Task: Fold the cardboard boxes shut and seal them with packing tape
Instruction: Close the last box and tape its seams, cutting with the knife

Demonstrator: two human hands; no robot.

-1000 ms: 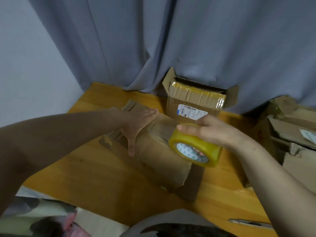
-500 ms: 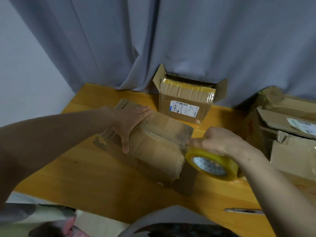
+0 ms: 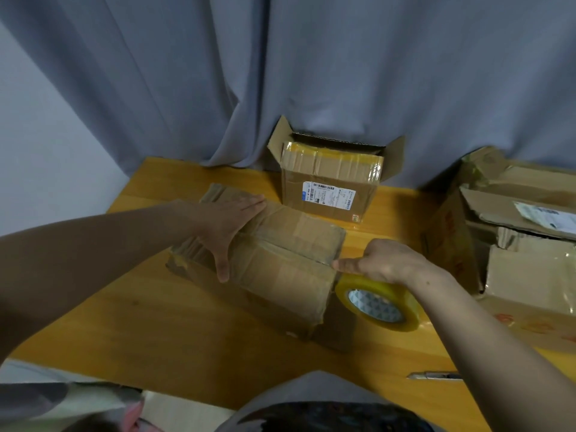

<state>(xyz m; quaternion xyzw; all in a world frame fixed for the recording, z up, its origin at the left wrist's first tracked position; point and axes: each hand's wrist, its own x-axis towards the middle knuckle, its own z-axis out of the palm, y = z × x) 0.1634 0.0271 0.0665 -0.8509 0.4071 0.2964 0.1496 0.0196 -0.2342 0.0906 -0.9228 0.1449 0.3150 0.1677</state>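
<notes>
A worn brown cardboard box [image 3: 280,263] lies on the wooden table [image 3: 174,322], its top flaps folded shut. My left hand [image 3: 229,226] presses flat on the box's top near its far left end, fingers spread. My right hand [image 3: 383,263] grips a yellow roll of packing tape [image 3: 378,304] at the box's right end, thumb pressed against the top right edge. The roll sits low beside the box's right side.
A second box [image 3: 330,188] with open flaps and a white label stands at the back by the grey curtain [image 3: 311,73]. Several crumpled boxes [image 3: 523,238] are piled at the right. A metal cutter [image 3: 433,375] lies near the table's front edge.
My right hand has carried the tape roll from above the box's top down over its right end. My left hand has stayed flat on the box.
</notes>
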